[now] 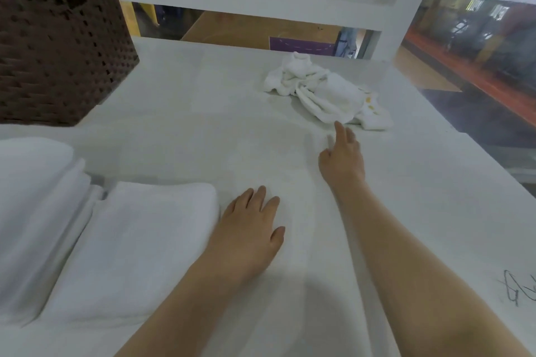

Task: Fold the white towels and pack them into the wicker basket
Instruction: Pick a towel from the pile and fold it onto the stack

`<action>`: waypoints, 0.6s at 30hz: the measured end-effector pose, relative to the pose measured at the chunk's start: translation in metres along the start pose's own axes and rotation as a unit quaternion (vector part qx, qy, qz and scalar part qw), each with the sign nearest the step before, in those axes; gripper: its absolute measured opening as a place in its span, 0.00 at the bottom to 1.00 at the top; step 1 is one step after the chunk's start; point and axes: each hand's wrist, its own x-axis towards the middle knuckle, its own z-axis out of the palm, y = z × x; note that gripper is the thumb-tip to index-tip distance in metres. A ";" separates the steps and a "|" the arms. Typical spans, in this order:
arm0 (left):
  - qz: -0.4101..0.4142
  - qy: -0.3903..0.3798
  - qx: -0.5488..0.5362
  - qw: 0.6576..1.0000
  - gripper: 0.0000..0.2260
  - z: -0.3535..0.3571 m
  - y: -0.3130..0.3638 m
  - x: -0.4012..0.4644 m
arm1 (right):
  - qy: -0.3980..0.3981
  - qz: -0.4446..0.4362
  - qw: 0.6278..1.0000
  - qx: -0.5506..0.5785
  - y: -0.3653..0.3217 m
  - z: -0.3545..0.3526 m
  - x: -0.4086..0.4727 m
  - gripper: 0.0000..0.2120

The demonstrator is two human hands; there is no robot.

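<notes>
At the table's far side my open right hand (342, 158) nears the soft, light crumpled white towel (324, 93), best pinched at its near edge, while my left hand (249, 226) lies flat, holding nothing.

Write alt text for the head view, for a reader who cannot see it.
A person's right hand reaches over a white table toward a crumpled white towel, while the left hand rests flat beside two folded white towels. A dark wicker basket stands at far left.

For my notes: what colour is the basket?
Dark brown, woven wicker basket, seen in the head view.
</notes>
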 end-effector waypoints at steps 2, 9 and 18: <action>0.003 -0.003 -0.004 1.000 0.26 0.001 -0.001 0.001 | 0.034 -0.024 0.996 -0.085 -0.001 0.005 0.016 0.34; 0.005 0.011 0.008 1.000 0.34 0.003 0.000 0.000 | 0.090 -0.020 0.986 -0.141 0.002 0.023 0.066 0.18; 0.000 -0.002 0.012 1.000 0.26 0.002 -0.001 0.001 | 0.146 -0.135 0.974 -0.111 0.003 0.023 0.051 0.10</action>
